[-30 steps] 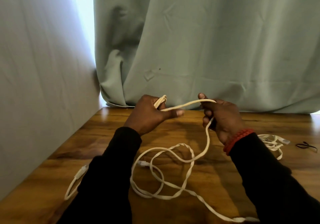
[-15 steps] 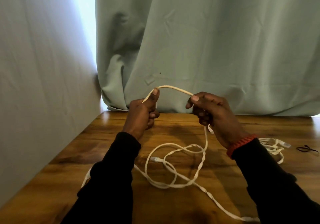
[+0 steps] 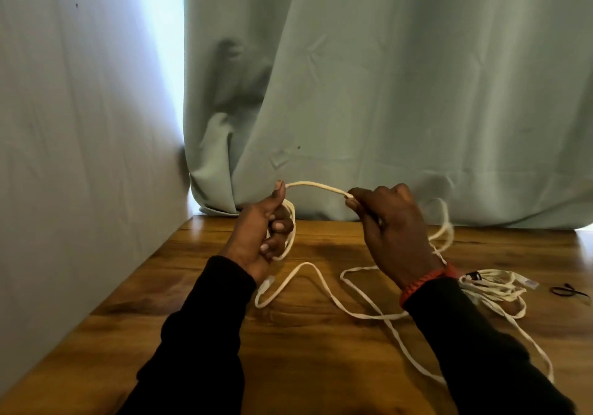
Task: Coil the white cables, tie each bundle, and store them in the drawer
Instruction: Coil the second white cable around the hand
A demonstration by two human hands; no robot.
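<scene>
A long flat white cable (image 3: 324, 281) trails in loose loops over the wooden table (image 3: 321, 366). My left hand (image 3: 263, 231) grips a few small coils of it, thumb up. A short span arches across to my right hand (image 3: 394, 228), which pinches the cable between thumb and fingers; behind that hand a loop swings in the air. One connector end hangs just below my left wrist. A second white cable (image 3: 494, 289), bundled and bound with a black tie, lies on the table to the right, behind my right forearm.
A loose black tie (image 3: 568, 292) lies near the table's right edge. A pale green curtain (image 3: 385, 93) hangs along the back of the table, and a grey wall (image 3: 80, 157) borders its left side.
More cable has been drawn up off the table, leaving fewer loops lying there. My left hand now holds coils. My right hand has turned and a loop swings out to its right.
</scene>
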